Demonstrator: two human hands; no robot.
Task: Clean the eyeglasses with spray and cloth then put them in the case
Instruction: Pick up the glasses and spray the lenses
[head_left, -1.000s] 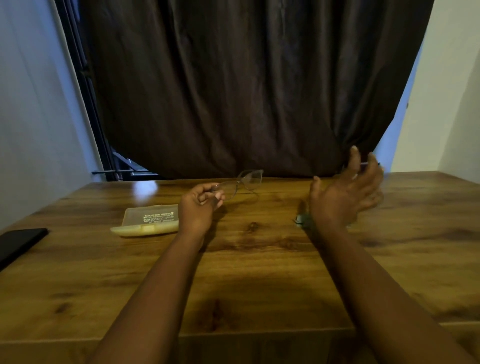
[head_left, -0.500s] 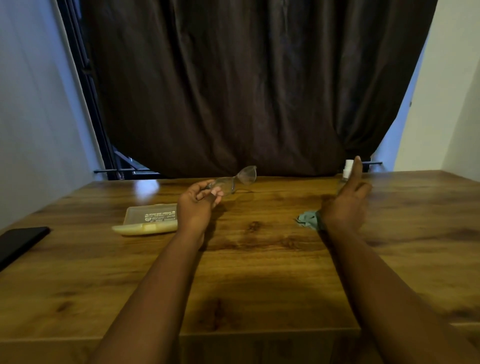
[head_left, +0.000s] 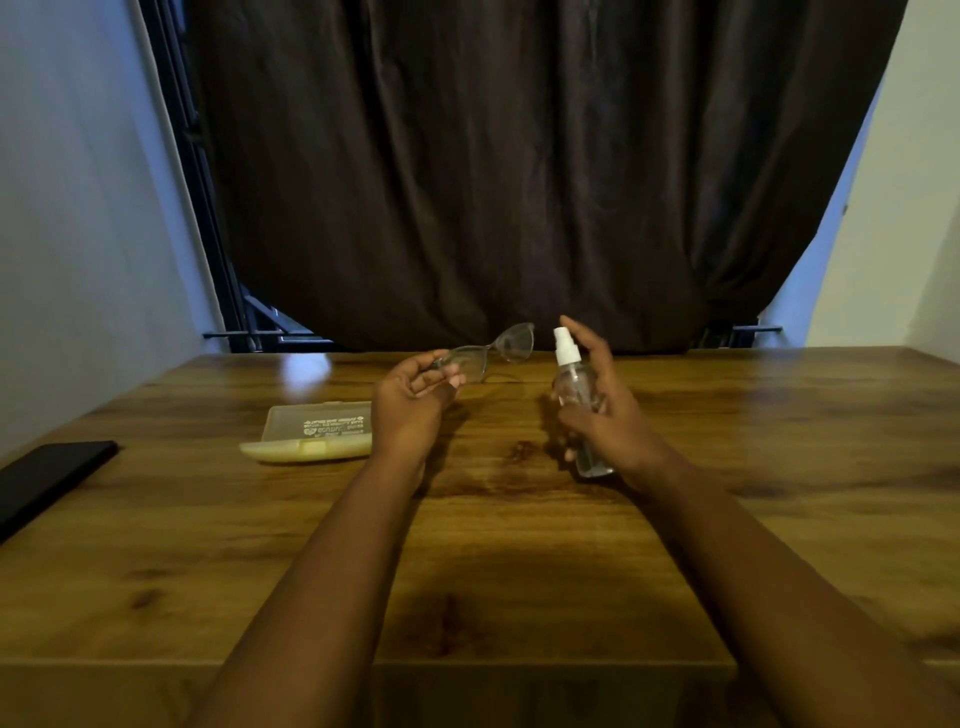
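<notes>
Left hand (head_left: 410, 405) pinches the clear-framed eyeglasses (head_left: 491, 353) by one end, held up above the wooden table (head_left: 519, 545), lenses out to the right. Right hand (head_left: 608, 415) has fingers curled round a clear plastic spray bottle with white nozzle (head_left: 571, 384), index finger raised by the nozzle. Translucent yellowish glasses case (head_left: 311, 434) lies on the table left of the left hand. Black flat phone-like slab (head_left: 47, 480) at the far left edge.

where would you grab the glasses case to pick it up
Grip the case across its short width, near the middle, coming from above: it lies flat and closed on the table, long and low, with its long sides free for fingers.
</notes>
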